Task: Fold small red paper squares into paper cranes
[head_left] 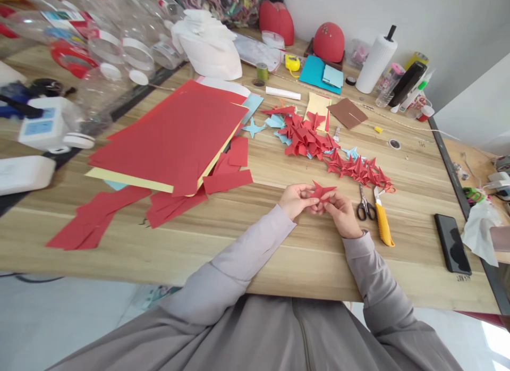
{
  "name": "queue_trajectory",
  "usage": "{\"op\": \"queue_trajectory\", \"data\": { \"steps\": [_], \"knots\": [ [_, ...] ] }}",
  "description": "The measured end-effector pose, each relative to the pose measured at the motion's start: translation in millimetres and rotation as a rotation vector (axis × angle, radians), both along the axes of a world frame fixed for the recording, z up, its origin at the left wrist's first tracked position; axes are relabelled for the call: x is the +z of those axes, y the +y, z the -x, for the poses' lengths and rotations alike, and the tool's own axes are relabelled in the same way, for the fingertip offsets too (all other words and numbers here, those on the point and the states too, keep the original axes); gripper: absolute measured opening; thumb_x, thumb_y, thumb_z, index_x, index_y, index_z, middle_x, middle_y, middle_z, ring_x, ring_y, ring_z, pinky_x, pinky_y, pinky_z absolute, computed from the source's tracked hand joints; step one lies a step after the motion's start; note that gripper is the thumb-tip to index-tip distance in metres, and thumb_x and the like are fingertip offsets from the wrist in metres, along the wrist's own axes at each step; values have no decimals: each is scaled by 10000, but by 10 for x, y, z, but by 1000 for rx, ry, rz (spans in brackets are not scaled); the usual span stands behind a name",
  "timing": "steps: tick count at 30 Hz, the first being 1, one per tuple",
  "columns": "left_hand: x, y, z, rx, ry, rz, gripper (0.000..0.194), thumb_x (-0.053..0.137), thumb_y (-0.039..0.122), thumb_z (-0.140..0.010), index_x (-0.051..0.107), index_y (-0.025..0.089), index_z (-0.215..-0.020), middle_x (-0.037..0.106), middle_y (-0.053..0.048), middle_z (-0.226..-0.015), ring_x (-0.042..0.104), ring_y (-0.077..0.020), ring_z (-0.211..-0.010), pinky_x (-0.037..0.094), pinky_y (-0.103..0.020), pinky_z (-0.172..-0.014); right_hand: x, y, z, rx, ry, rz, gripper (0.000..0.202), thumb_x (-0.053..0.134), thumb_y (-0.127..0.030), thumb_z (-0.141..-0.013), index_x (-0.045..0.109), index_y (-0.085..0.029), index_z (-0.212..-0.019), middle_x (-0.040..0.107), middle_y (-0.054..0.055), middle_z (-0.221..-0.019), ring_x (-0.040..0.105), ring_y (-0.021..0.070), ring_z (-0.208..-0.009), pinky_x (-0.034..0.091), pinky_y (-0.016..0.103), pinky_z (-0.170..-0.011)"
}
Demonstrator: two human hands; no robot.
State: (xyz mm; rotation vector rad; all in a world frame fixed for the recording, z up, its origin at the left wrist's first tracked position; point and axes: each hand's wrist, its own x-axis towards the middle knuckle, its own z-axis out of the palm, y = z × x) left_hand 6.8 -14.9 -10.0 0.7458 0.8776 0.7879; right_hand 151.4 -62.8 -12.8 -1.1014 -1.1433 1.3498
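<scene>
Plastic at the upper left of the desk [255,256]: clear bottles [135,49], massed beyond a dark strip, probably grouped there out of the way of the paper. Nearer the front edge, red strips [107,214], fanned and overlapping, perhaps spread for easy lifting one at a time. Next to the right, red sheets [171,132], stacked flat over a pale yellow sheet [127,178], apparently laid so to stay smooth. Poking out from the stack's right side, shorter red pieces [228,181], seemingly close for reaching.

Then a light-blue star [254,127], flat beside the stack. Farther right, a folded paper heap [306,140], mostly red with some blue, likely gathered beyond the working spot to free the front of the desk.

Nearer the body, left fingers [309,202], pinching the left side of a red folded piece [323,190]. Right fingers [337,201], narrow on the opposite side of it. Held between the two in front of the body, probably to steady thin paper.

To the right of the heap, a spiky row [360,169]; strung or merely nested, cannot tell. Below it, black-handled scissors [365,210] and an orange-handled cutter [384,222], handles toward the body, presumably for quick grasping. Farthest right, a dark phone [453,244], well apart, perhaps for safety.
</scene>
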Motion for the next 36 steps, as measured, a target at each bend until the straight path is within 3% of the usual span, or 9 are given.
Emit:
{"op": "queue_trajectory", "data": {
  "steps": [6,20,23,30,36],
  "knots": [
    [0,-6,-1,-7,8,5,451,768,29,-614,581,42,-1024,634,3,-498,600,-128,-417,524,-231,-438,1,7,0,-16,32,9,218,655,-342,-782,571,-212,-937,647,-20,-680,607,130,-622,496,283,-612],
    [28,20,28,2,-58,73,449,680,74,-715,557,30,-1145,684,-69,-626,670,-172,-531,569,-285,-562,-47,41,-50,-78,58,45,193,654,-342,-750,588,-227,-891,609,-34,-643,573,125,-577,463,278,-613],
    [0,16,30,-5,-91,7,401,686,171,-729,571,68,-1099,667,-42,-630,665,-169,-540,569,-304,-567,-52,44,-57,-90,80,56,180,648,-319,-747,591,-229,-893,621,-31,-652,573,124,-576,456,275,-602],
    [-20,4,42,33,-53,-212,350,778,326,-610,631,123,-855,659,-8,-694,633,-113,-587,552,-268,-639,-64,47,-45,-95,89,36,146,640,-297,-758,610,-226,-882,641,-22,-671,577,126,-595,467,277,-599],
    [-33,10,30,8,-15,-249,334,802,256,-549,641,120,-809,658,0,-628,618,-109,-568,534,-263,-650,-63,35,-49,-80,95,14,130,640,-291,-780,641,-227,-893,651,-15,-695,583,119,-609,469,262,-597]
  ]
}}
